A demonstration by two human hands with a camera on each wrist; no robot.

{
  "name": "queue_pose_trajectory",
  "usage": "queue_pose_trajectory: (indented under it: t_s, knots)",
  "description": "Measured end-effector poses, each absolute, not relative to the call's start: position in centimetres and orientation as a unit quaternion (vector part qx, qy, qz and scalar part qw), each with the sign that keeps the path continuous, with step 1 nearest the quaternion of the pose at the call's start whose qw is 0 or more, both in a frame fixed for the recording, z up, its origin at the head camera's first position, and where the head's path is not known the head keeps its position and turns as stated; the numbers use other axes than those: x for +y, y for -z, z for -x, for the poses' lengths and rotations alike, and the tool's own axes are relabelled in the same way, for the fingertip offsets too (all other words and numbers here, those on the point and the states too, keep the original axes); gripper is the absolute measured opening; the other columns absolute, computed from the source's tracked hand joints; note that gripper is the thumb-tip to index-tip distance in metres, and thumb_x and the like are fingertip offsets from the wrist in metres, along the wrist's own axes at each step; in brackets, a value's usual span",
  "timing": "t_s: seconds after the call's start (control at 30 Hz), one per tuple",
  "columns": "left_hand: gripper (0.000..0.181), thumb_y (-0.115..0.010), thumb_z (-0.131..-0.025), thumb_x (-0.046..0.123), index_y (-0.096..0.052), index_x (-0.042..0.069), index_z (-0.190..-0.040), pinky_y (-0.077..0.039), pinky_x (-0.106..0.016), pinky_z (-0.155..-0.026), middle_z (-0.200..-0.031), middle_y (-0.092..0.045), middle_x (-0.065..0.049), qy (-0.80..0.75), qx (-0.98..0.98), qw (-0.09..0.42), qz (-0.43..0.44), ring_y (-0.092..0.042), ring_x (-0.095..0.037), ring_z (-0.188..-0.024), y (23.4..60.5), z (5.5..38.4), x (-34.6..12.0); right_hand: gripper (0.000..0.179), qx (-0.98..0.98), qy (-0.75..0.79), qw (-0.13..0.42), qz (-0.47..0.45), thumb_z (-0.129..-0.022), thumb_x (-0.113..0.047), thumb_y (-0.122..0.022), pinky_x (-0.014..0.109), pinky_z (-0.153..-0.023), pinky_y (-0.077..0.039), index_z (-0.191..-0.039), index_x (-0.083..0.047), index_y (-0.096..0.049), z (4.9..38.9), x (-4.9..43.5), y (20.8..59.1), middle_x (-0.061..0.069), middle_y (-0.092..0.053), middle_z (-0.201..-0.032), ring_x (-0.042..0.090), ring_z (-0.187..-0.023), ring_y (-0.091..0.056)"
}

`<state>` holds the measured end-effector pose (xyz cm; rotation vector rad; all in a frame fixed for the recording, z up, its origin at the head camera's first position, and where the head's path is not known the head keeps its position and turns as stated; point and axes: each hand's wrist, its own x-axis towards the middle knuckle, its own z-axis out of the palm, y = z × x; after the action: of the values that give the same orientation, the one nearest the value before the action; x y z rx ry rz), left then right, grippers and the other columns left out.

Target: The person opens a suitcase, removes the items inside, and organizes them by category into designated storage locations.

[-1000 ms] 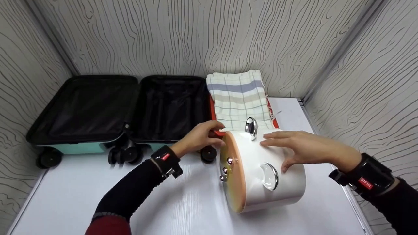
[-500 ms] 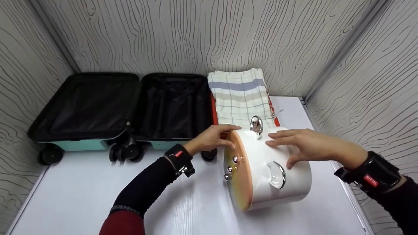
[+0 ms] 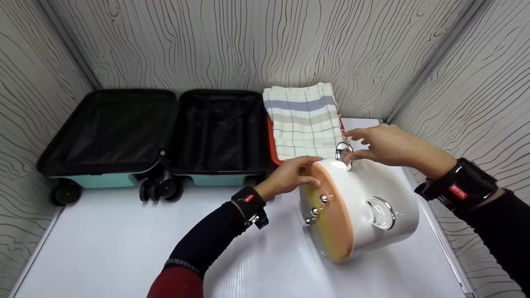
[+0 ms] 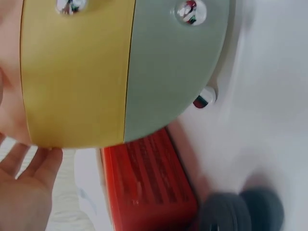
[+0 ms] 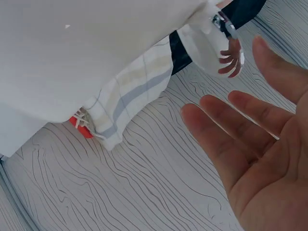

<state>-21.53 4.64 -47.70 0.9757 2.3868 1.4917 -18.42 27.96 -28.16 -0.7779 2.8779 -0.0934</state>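
A white rounded container lies on its side on the table. Its flat end has orange, yellow and green bands with silver ball knobs. My left hand grips the upper rim of that end, thumb on the coloured face and fingers over the edge. At the container's upper side, my right hand is by the chrome-edged handle. In the right wrist view its fingers are spread, with a gap between them and the handle. Another handle faces the front.
An open suitcase with black lining and wheels stands at the back left. Right of it, a folded checked cloth lies over a red tray. Patterned walls close off the back and sides of the table.
The container has moved right and turned slightly, with the left hand following its rim. My right hand has gone from the container's top surface up and back to the upper handle.
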Motion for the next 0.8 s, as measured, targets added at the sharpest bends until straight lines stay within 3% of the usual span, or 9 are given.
queue_pose_trajectory:
  t_s: [0.2, 0.4, 0.57, 0.63, 0.73, 0.8]
  knots:
    - [0.069, -0.090, -0.088, 0.033, -0.066, 0.018, -0.151, -0.054, -0.028, -0.111, -0.148, -0.072, -0.002, -0.488, 0.819, 0.027, -0.302, -0.068, -0.017, -0.127, 47.9, 20.4, 7.6, 0.052, 0.966, 0.020, 0.120, 0.230, -0.093, -0.025, -0.083, 0.069, -0.097, -0.057, -0.136, 0.001, -0.071, 19.6, 28.0, 28.2, 0.023, -0.082, -0.118, 0.046, -0.110, -0.078]
    - [0.072, -0.089, -0.088, 0.038, -0.064, 0.019, -0.152, -0.052, -0.027, -0.119, -0.150, -0.071, -0.001, -0.473, 0.834, -0.011, -0.283, -0.067, -0.017, -0.139, 48.0, 19.1, 10.1, 0.038, 0.969, -0.004, 0.119, 0.219, -0.084, -0.011, -0.079, 0.059, -0.075, -0.056, -0.121, -0.001, -0.078, 20.0, 29.0, 28.8, 0.014, -0.077, -0.088, 0.034, -0.082, -0.070]
    - [0.070, -0.087, -0.091, 0.038, -0.062, 0.017, -0.154, -0.048, -0.026, -0.123, -0.153, -0.069, -0.002, -0.464, 0.834, -0.020, -0.299, -0.064, -0.017, -0.144, 48.2, 19.0, 11.0, 0.033, 0.967, -0.002, 0.099, 0.236, -0.086, -0.008, -0.079, 0.060, -0.076, -0.058, -0.118, -0.002, -0.078, 19.9, 30.1, 29.0, 0.017, -0.081, -0.095, 0.038, -0.086, -0.074]
    - [0.068, -0.086, -0.092, 0.036, -0.063, 0.018, -0.154, -0.050, -0.022, -0.119, -0.152, -0.070, -0.001, -0.462, 0.834, -0.022, -0.302, -0.067, -0.014, -0.139, 48.5, 19.1, 11.0, 0.034, 0.966, 0.004, 0.096, 0.241, -0.086, -0.009, -0.081, 0.060, -0.080, -0.059, -0.119, -0.003, -0.079, 19.8, 30.5, 29.1, 0.018, -0.082, -0.099, 0.040, -0.089, -0.076]
    - [0.065, -0.083, -0.094, 0.035, -0.064, 0.019, -0.154, -0.053, -0.016, -0.101, -0.123, -0.079, 0.000, -0.466, 0.832, -0.011, -0.300, -0.071, -0.009, -0.114, 49.0, 19.4, 10.9, 0.036, 0.963, 0.016, 0.094, 0.251, -0.086, -0.009, -0.084, 0.061, -0.084, -0.061, -0.121, -0.003, -0.078, 19.7, 31.1, 29.2, 0.019, -0.082, -0.103, 0.041, -0.093, -0.078]
    - [0.063, -0.083, -0.094, 0.034, -0.065, 0.021, -0.153, -0.050, -0.015, -0.088, -0.103, -0.074, 0.001, -0.475, 0.831, 0.004, -0.291, -0.065, -0.009, -0.099, 49.4, 19.6, 10.9, 0.036, 0.960, 0.025, 0.091, 0.265, -0.086, -0.007, -0.083, 0.060, -0.086, -0.062, -0.122, -0.002, -0.078, 19.7, 31.5, 29.4, 0.020, -0.083, -0.107, 0.041, -0.095, -0.079]
